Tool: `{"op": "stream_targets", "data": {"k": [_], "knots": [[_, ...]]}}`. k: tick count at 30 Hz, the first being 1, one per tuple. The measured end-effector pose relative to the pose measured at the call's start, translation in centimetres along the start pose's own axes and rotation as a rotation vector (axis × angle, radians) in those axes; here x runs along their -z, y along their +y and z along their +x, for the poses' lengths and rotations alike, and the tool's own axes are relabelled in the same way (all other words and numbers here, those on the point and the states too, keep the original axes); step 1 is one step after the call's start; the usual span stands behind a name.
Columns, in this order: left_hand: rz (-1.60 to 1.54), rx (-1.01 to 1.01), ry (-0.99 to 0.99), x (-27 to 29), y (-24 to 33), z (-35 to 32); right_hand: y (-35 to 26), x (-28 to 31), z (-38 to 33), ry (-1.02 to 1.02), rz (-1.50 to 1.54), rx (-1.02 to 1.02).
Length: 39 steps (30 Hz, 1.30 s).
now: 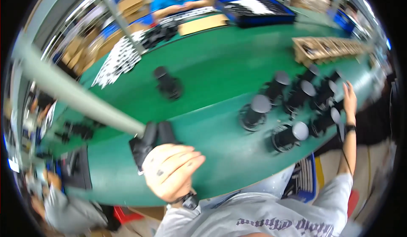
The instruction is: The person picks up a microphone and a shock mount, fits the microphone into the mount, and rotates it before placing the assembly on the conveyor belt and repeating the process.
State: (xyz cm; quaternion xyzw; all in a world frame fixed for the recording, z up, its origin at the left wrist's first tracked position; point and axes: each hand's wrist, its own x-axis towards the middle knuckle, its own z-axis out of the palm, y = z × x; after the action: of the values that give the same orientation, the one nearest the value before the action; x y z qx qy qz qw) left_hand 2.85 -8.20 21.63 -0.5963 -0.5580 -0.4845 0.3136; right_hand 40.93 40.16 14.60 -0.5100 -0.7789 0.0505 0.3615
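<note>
The green table (212,76) carried a cluster of black cylindrical parts with grey caps (292,97) toward its right end, and one lone black part (168,84) near the middle. At the near edge, the left hand (171,169) was curled around a black part (150,141) — gripping it. The right hand (349,99) reached to the cluster's far side — whether it held anything could not be told.
</note>
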Motion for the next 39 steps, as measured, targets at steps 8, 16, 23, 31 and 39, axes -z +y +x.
{"op": "stream_targets", "data": {"k": [8, 16, 23, 31, 39], "knots": [[0.004, -0.098, 0.121, 5.9, 2.8, -2.8, 0.4, 3.2, -6.6, 0.547, -0.325, 0.441], [0.108, 0.381, -0.262, 4.3, 6.4, -16.5, -17.5, -1.1, -27.9, 0.072, 1.252, 0.467], [0.571, 1.009, -0.134, 5.4, 9.9, -24.0, -26.3, -4.5, -32.6, -1.019, 1.199, 0.212], [0.602, 1.174, -0.393, 7.9, 13.9, -25.7, -37.1, -7.3, -31.7, -1.075, 1.48, 0.246], [0.442, 1.276, 0.123, 9.8, 9.5, -22.9, -49.1, -16.9, -20.1, -0.404, 1.193, 0.309]]}}
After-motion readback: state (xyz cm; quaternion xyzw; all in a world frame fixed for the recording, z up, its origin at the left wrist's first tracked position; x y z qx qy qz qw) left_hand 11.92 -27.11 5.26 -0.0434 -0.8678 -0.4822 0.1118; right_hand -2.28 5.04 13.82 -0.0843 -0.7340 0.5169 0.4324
